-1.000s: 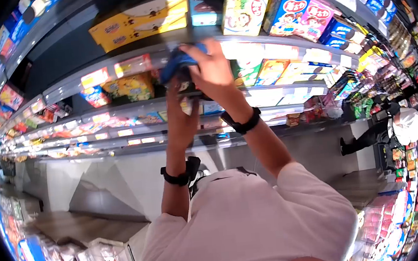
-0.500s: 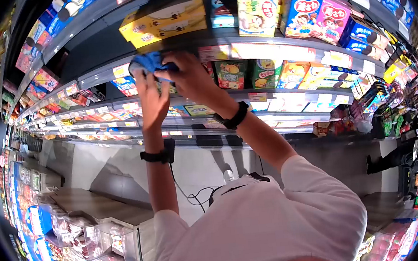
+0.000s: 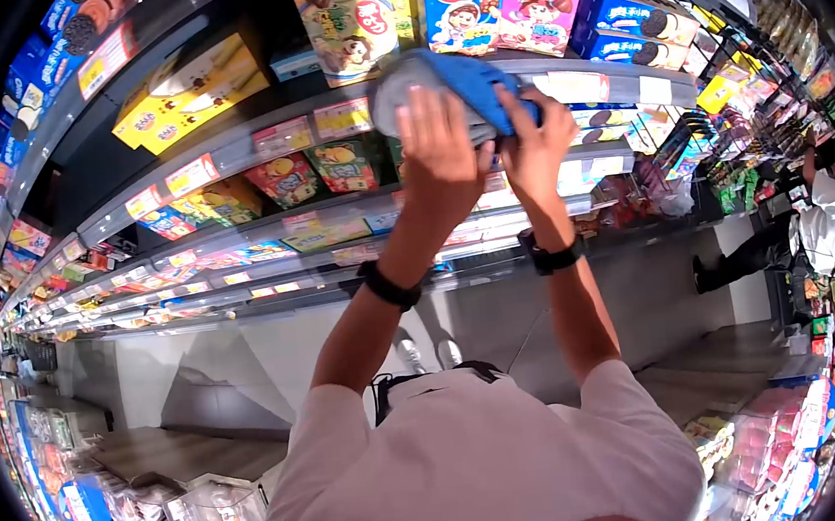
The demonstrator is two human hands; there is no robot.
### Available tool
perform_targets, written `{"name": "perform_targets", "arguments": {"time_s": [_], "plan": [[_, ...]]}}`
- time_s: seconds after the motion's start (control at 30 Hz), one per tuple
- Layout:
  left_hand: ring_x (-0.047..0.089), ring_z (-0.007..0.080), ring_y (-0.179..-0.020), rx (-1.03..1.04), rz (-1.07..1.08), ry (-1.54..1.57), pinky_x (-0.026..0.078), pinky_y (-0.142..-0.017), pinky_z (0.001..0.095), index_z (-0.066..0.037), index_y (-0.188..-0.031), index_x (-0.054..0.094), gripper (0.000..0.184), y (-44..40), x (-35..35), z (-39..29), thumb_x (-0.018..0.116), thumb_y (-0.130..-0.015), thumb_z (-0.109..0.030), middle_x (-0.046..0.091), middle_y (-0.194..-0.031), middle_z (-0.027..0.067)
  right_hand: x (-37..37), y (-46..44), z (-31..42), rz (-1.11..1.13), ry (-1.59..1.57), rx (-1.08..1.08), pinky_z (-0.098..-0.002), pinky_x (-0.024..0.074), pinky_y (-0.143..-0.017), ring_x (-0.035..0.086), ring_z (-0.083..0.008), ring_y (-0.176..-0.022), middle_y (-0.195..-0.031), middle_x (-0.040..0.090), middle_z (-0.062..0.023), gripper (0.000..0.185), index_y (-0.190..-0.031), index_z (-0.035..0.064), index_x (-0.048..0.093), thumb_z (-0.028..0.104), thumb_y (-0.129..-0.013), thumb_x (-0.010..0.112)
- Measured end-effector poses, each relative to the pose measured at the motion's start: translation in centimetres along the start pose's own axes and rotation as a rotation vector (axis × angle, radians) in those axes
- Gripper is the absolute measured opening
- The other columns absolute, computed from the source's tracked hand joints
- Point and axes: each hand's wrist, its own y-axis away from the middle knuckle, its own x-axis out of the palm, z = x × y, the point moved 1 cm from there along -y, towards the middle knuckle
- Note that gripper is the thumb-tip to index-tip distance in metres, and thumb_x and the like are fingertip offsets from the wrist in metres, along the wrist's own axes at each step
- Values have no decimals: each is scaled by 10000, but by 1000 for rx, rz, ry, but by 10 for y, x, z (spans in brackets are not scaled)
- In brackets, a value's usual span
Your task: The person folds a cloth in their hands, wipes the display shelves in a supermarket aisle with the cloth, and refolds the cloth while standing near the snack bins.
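Observation:
A blue and grey cloth (image 3: 469, 83) is bunched at the front edge of an upper shelf (image 3: 294, 122), below the snack boxes. My left hand (image 3: 441, 143) lies over its grey side with the fingers long and close together, the thumb lower down at the cloth's edge. At the blue end, my right hand (image 3: 538, 138) has its fingers bent around the fabric. Just above the cloth stand a yellow snack box (image 3: 348, 31), a blue box (image 3: 461, 7) and a pink box (image 3: 541, 5). Both wrists wear black bands.
Yellow boxes (image 3: 190, 91) lie on the shelf to the left. Blue cookie packs (image 3: 631, 24) are to the right. Lower shelves hold several small boxes (image 3: 343, 165). Another person (image 3: 826, 226) stands at the far right. Clear sweet bins (image 3: 216, 511) sit behind at left.
Both hands and the cloth have moved right along the shelf edge, from below the yellow boxes to below the upright snack boxes. The camera view has shifted too.

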Motion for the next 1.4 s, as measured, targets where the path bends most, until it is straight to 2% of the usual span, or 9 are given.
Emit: {"name": "perform_targets", "arguments": {"time_s": [0.2,0.37,0.57,0.7,0.97,1.1,1.2,1.33,1.4], "plan": [[272,403,-1421,174,65,103,165,-1172,492,79,-1405,365,711,-23,31,-55,620,-794,-182,393,-1422,286,-34,-12,-59,-21,220,202,-435,335,-917,485,-298,-1064,-1167,540,-69,648,-1226,189,658,-54,-631,576],[314,367,-1400,239,20,178,226,-1149,467,26,-1430,354,734,-18,29,-39,648,-785,-166,414,-1417,231,-41,-28,-41,41,176,255,-459,481,-829,568,-392,-955,-1061,581,-180,534,-1189,43,649,-27,-663,590],[324,348,-1400,233,44,260,234,-1157,458,-38,-1500,265,848,13,-4,16,674,-763,-132,385,-1451,213,-11,-30,28,52,525,298,-456,527,-798,591,-348,-961,-1024,569,-131,415,-1130,71,628,92,-719,670],[305,382,-1404,179,83,266,222,-1163,476,-69,-1524,223,928,29,-46,67,720,-742,-121,365,-1462,239,13,-30,95,48,469,347,-456,539,-771,585,-342,-972,-1052,556,-130,445,-1159,62,621,94,-717,659],[336,396,-1383,26,-98,97,242,-1138,486,-64,-1483,342,753,99,-133,215,633,-797,-172,411,-1416,269,86,-18,272,37,140,277,-438,511,-770,577,-354,-933,-1012,543,-149,542,-1201,50,630,13,-660,639],[361,426,-1358,-99,-170,24,250,-1118,525,-25,-1377,464,632,123,-176,286,638,-787,-167,428,-1380,305,112,-13,335,76,61,51,-406,512,-744,568,-297,-903,-1007,570,-100,568,-1144,142,697,16,-589,699],[410,425,-1310,-62,-104,-23,243,-1116,529,-93,-1350,525,565,136,-202,298,630,-797,-144,480,-1319,276,102,-18,342,136,91,-9,-393,510,-741,567,-294,-906,-1003,573,-94,591,-1154,157,697,12,-582,708],[366,438,-1326,50,38,70,222,-1140,543,-144,-1435,431,689,116,-196,284,672,-791,-184,435,-1349,278,91,-19,308,12,221,-37,-391,517,-735,573,-282,-882,-974,586,-71,520,-1117,182,720,23,-623,684],[382,376,-1333,199,37,131,238,-1141,517,-143,-1455,404,729,101,-180,271,681,-782,-182,449,-1363,231,83,-20,281,64,326,138,-395,530,-708,591,-277,-871,-959,578,-78,499,-1122,208,721,50,-651,669]]}}
